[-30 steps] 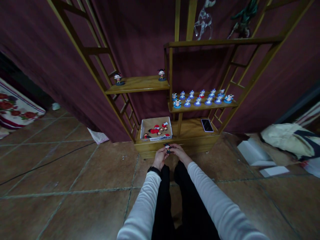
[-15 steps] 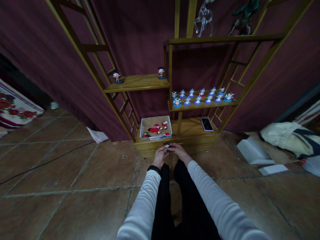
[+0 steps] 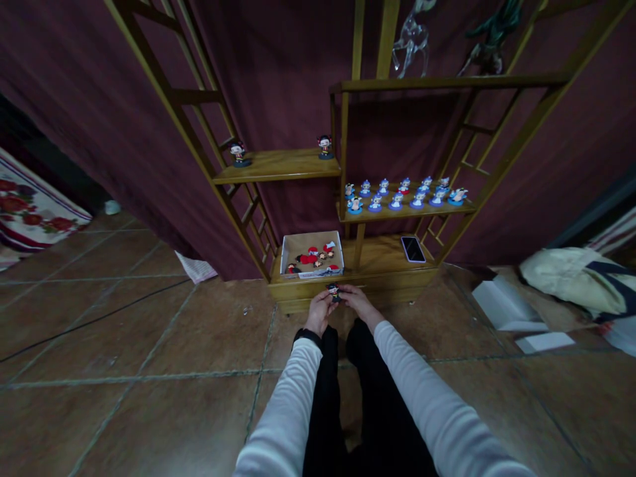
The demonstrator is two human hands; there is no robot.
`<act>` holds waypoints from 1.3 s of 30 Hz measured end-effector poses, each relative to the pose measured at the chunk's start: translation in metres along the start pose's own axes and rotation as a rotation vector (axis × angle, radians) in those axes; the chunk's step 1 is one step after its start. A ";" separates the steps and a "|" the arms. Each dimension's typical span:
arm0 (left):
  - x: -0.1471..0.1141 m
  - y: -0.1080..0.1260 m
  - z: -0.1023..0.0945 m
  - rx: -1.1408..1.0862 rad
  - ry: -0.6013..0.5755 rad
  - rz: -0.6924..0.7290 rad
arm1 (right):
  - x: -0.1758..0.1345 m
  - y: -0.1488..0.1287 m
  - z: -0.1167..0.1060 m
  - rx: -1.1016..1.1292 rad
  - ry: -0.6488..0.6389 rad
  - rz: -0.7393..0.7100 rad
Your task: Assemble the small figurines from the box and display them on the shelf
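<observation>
Both arms reach forward from the near edge, the left forearm slanting far and to the right, the right one slanting far and to the left, so that the hands meet in the middle, above the gap between the legs (image 3: 368,384) and the stand (image 3: 397,285). The left hand (image 3: 318,313) has a black band (image 3: 309,336) at the wrist, and its fingers (image 3: 328,301) curl in from the left and near side. The right hand (image 3: 358,301) lies flatter, its back upward, with the fingers pointing left.

Between them is the figure (image 3: 333,293), small and dark-haired, its head toward the far side. The fingers of both hands pinch it, one set at each side; how each thumb presses cannot be told at this size. The figure is held up in the air, just on the near side of the box (image 3: 318,273), in which red and black pieces (image 3: 308,259) lie scattered. Right of the box, on the same low board, a phone (image 3: 413,249) lies flat, well apart from the right hand.
</observation>
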State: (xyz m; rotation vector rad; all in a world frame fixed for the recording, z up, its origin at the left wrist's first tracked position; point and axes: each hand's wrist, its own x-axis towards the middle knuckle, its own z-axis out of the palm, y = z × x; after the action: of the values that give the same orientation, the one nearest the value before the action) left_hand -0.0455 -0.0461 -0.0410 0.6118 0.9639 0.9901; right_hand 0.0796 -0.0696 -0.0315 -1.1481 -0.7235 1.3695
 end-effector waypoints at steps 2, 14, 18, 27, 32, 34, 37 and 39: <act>0.000 -0.001 0.000 -0.018 0.012 0.013 | -0.001 -0.001 0.001 -0.009 -0.005 0.007; 0.001 -0.005 0.003 -0.057 0.031 0.016 | 0.005 0.007 -0.003 -0.073 0.017 0.019; 0.001 -0.007 0.003 -0.046 0.013 0.044 | 0.006 0.009 -0.004 -0.055 -0.002 0.024; -0.001 -0.005 0.002 -0.031 -0.063 0.046 | 0.005 0.008 -0.009 -0.016 0.082 0.010; -0.001 -0.005 0.002 -0.040 -0.055 0.053 | 0.005 0.008 -0.009 -0.023 0.092 0.026; -0.001 -0.004 0.002 -0.045 -0.054 0.058 | 0.007 0.009 -0.010 -0.009 0.106 0.021; 0.000 -0.004 0.002 -0.040 -0.045 0.065 | 0.008 0.010 -0.010 0.008 0.141 0.024; 0.000 -0.004 0.001 -0.032 -0.046 0.066 | 0.007 0.009 -0.010 0.029 0.150 0.030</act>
State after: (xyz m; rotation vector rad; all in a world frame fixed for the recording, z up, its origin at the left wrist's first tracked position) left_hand -0.0427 -0.0474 -0.0436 0.6401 0.8907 1.0435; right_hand 0.0867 -0.0662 -0.0449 -1.2287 -0.5793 1.2994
